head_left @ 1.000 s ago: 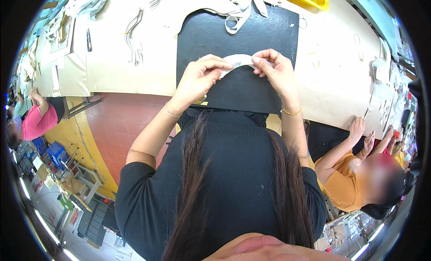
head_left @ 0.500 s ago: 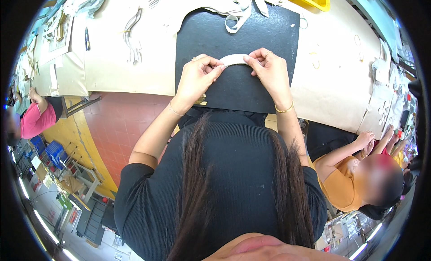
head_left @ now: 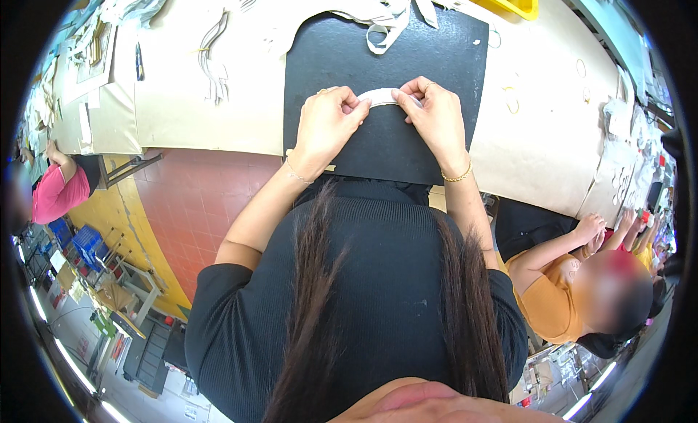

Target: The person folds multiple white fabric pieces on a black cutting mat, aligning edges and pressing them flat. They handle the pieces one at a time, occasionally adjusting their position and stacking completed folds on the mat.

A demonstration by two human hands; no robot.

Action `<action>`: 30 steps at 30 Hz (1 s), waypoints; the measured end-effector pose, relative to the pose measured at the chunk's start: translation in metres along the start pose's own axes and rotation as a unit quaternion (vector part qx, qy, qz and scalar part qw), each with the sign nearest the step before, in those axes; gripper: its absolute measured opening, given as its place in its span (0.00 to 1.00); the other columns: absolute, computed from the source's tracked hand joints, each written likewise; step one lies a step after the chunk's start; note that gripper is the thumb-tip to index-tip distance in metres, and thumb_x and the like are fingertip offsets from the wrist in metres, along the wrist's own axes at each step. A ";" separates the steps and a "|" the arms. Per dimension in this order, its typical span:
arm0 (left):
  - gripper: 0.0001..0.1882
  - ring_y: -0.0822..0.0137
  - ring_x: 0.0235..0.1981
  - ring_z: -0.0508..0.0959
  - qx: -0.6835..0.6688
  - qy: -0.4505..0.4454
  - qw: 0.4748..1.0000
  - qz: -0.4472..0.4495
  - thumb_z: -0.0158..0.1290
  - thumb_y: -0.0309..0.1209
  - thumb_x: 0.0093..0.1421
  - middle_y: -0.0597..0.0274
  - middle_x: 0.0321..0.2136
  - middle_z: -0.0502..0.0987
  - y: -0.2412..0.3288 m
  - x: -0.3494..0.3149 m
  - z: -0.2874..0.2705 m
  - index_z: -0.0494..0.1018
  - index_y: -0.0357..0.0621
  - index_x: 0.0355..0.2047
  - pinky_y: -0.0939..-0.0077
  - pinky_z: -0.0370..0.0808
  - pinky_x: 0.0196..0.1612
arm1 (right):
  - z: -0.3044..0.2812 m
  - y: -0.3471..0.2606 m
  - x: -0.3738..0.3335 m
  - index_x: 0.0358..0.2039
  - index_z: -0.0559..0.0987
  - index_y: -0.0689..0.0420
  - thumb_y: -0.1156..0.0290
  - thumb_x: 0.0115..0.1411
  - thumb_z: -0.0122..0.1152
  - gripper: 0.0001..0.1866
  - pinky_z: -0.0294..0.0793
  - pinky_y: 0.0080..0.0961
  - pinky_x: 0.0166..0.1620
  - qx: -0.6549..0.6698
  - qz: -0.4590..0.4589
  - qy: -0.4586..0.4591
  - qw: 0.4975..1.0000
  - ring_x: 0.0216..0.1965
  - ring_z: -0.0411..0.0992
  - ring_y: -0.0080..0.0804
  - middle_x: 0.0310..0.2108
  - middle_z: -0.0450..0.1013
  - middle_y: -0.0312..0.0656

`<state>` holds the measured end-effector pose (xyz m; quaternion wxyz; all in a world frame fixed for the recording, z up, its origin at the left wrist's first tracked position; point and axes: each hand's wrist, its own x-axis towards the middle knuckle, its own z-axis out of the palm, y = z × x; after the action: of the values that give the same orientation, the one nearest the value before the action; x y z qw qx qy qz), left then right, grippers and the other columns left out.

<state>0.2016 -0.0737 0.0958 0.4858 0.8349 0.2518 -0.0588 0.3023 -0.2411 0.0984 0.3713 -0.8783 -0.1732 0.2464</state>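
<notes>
Upper middle of the frame: left hand [head_left: 331,125] and right hand [head_left: 434,121] pinch opposite ends of a curved white strip [head_left: 381,97], thumbs closed against fingers. Strip is over the black mat [head_left: 392,143]; can't tell if touching. More pale strips [head_left: 378,13] at top edge, yellow tray [head_left: 512,8] upper right, dark pen-like tool [head_left: 139,62] upper left.

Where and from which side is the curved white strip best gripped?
Probably near its two ends, from left and right: the white strip arches between the left hand and right hand, which pinch it there, its middle uncovered.
</notes>
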 end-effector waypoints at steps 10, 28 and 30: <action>0.16 0.67 0.20 0.78 0.037 -0.007 0.999 -0.005 0.61 0.39 0.59 0.58 0.17 0.78 -0.002 0.005 0.001 0.79 0.37 0.24 0.73 0.73 0.27 | 0.003 0.006 0.001 0.32 0.83 0.60 0.63 0.58 0.66 0.12 0.78 0.32 0.39 0.001 -0.011 0.006 1.000 0.31 0.80 0.38 0.29 0.80 0.47; 0.16 0.63 0.20 0.80 0.105 -0.030 0.994 -0.012 0.60 0.39 0.59 0.57 0.15 0.78 0.010 0.010 -0.003 0.78 0.39 0.22 0.69 0.75 0.29 | 0.006 -0.001 -0.004 0.35 0.81 0.64 0.68 0.58 0.67 0.11 0.76 0.22 0.32 -0.091 -0.097 0.074 0.988 0.26 0.78 0.25 0.26 0.79 0.44; 0.17 0.74 0.14 0.76 0.115 -0.026 0.993 0.002 0.61 0.39 0.60 0.63 0.12 0.76 0.008 0.011 -0.002 0.77 0.39 0.21 0.78 0.72 0.24 | 0.000 -0.001 -0.008 0.37 0.81 0.65 0.70 0.59 0.67 0.11 0.76 0.21 0.33 -0.036 -0.052 0.053 0.997 0.27 0.78 0.24 0.27 0.79 0.43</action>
<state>0.2147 -0.0710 0.0997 0.3927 0.8840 0.2293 -0.1085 0.2957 -0.2443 0.1019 0.3602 -0.8928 -0.2076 0.1732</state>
